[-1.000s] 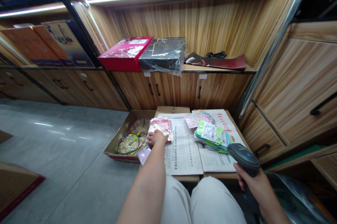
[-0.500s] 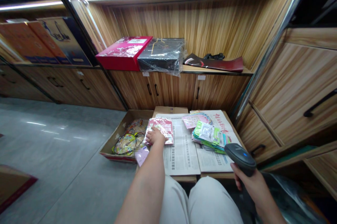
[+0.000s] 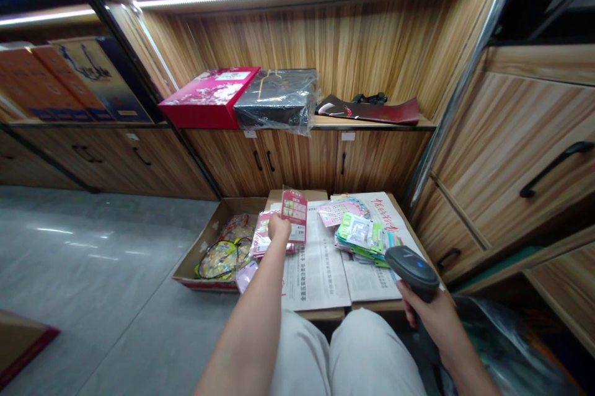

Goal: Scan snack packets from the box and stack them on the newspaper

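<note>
My left hand is closed on the edge of a flat red packet in clear wrapping, tilted up above a stack of similar red packets. The stack lies at the left side of newspaper sheets spread over cardboard. In my right hand is a dark handheld barcode scanner with a small blue light, gripped by its handle. Ahead of the scanner, a pile of green and white packets rests on the newspaper. Pink cards lie just behind that pile.
An open cardboard box holding bagged items stands left of the newspaper. On the shelf behind are a pink-red box, a plastic-wrapped black box and a dark red strip. Wooden cabinets rise at the right.
My left hand has lifted one red packet off the stack and tilted it upright. The right hand still holds the scanner. The whole view has shifted slightly.
</note>
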A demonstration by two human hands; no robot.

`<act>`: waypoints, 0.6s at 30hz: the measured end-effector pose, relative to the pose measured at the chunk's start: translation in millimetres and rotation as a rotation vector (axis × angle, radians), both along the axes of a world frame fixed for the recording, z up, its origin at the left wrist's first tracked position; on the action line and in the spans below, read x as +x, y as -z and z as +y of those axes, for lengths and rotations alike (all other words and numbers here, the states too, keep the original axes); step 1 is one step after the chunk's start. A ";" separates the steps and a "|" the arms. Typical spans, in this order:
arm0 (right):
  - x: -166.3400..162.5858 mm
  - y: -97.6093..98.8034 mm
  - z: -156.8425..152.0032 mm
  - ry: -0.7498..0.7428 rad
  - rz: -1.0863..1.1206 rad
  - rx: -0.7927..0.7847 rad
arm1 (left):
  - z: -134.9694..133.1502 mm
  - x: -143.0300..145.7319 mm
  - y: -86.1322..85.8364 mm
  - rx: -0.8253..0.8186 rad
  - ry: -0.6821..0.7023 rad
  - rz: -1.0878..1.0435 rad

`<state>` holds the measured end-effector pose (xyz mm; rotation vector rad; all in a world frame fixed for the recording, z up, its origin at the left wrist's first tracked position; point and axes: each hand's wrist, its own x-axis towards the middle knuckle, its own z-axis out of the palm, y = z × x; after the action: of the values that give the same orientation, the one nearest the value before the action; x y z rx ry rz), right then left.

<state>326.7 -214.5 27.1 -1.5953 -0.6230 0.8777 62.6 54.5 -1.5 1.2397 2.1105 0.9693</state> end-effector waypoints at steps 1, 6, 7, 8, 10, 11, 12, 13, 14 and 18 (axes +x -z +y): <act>-1.1 -0.7 0.8 0.000 0.004 0.001 | 0.0 7.2 -1.6 0.071 0.017 -0.072; -7.5 -8.3 4.9 -0.026 -0.001 0.022 | -5.4 51.9 -8.0 0.240 0.142 -0.541; -8.5 -10.3 5.9 -0.027 -0.009 0.024 | -7.7 61.0 -9.4 0.250 0.174 -0.615; -9.1 -12.1 7.1 -0.026 -0.016 0.026 | -10.4 69.7 -10.7 0.258 0.209 -0.674; -9.3 -15.1 9.7 -0.033 -0.027 0.030 | -16.4 85.2 -13.5 0.261 0.275 -0.762; -8.8 -16.0 10.9 -0.035 -0.031 0.030 | -19.4 91.8 -14.8 0.258 0.301 -0.794; -8.0 -16.6 12.0 -0.034 -0.034 0.027 | -22.2 97.6 -15.9 0.253 0.322 -0.820; -7.0 -16.9 12.8 -0.029 -0.035 0.022 | -24.7 102.6 -16.9 0.248 0.340 -0.839; -5.9 -17.0 13.4 -0.020 -0.036 0.019 | -27.0 106.8 -17.7 0.246 0.354 -0.852; -2.0 -17.1 13.5 0.006 -0.025 0.016 | -33.1 117.1 -19.1 0.243 0.384 -0.855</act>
<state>324.7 -201.0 44.2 -1.5954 -0.6413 0.8471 179.7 21.4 17.6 1.0146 1.0810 1.2928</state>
